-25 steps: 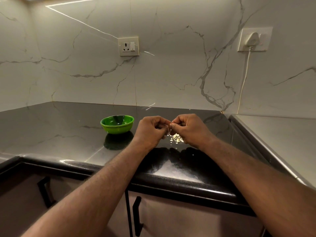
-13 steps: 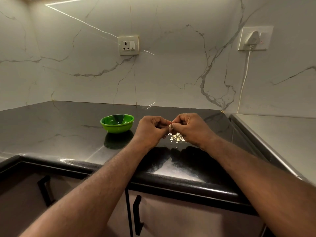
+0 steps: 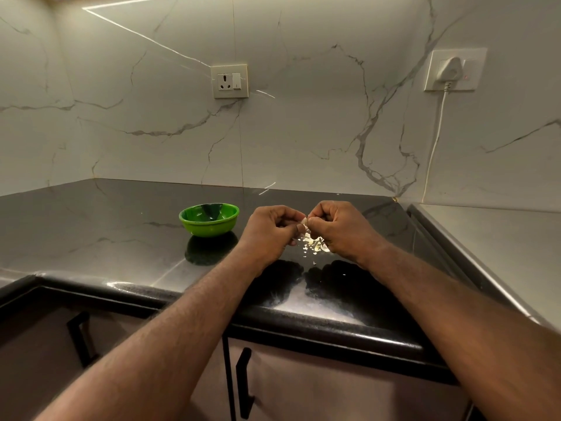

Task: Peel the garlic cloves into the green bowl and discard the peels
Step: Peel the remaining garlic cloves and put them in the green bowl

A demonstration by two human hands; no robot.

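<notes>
A small garlic clove [image 3: 304, 221] is pinched between the fingertips of both hands above the black counter. My left hand [image 3: 270, 230] grips it from the left with curled fingers, and my right hand [image 3: 340, 227] pinches it from the right. Directly below the hands lies a little pile of pale garlic peels [image 3: 314, 243], with a few flakes scattered toward me. The green bowl [image 3: 209, 219] stands on the counter just left of my left hand; I cannot make out any cloves inside it.
The glossy black counter [image 3: 106, 232] runs left into a corner. A steel surface [image 3: 491, 247] adjoins it on the right. On the marble wall sit a socket [image 3: 229, 81] and a plugged-in white cable [image 3: 437, 135]. Cabinet handles [image 3: 243, 384] are below the counter's edge.
Both hands stay together over the peel pile, shifting only slightly. The clove's pale tip now shows more between the fingertips.
</notes>
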